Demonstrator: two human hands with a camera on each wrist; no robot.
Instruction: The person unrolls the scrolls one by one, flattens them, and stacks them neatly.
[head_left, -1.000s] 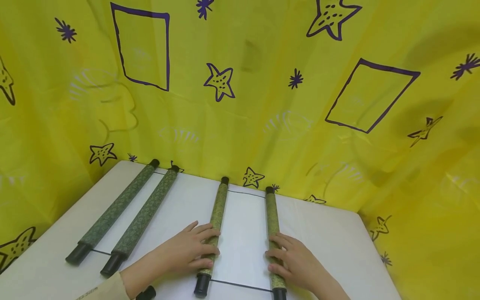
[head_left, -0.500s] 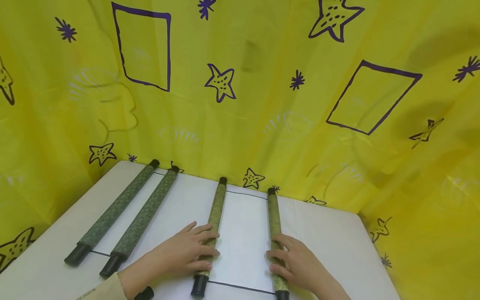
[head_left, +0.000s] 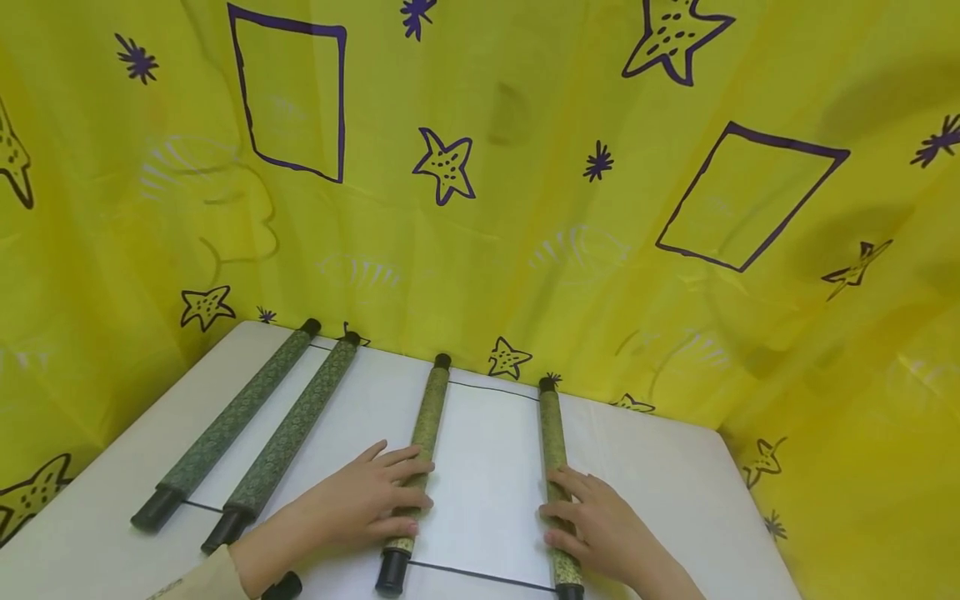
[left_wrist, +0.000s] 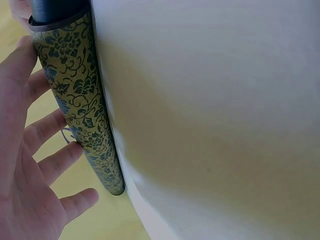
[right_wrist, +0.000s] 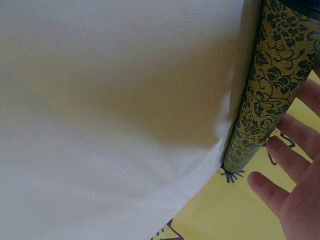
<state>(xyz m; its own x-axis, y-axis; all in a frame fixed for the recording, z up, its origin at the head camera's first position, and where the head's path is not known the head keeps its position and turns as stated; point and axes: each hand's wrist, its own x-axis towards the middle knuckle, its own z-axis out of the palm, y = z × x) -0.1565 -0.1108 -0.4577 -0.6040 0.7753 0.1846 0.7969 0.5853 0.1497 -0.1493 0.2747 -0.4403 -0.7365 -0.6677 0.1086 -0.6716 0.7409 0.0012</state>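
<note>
Left hand and right hand both lie with loosely spread fingers in the head view, each laid over a roll without closing round it. Under the left one is the left roll, under the right one the right roll, with a white sheet stretched flat between them (dark lines mark its near and far edges). Both rolls' far ends reach the back edge of the white table, just beside the yellow curtain. Beyond the right hand, tabletop runs to a slanting side edge; on the left, a narrower gap separates the left roll from two green rolls.

Left wrist view: floral fabric shows up close on the left roll; fingertips touch its outer side, while the farthest finger stands apart.

Right wrist view: similar flowers cover the right roll, fingers along its outer side, the farthest one clear of it.
</note>
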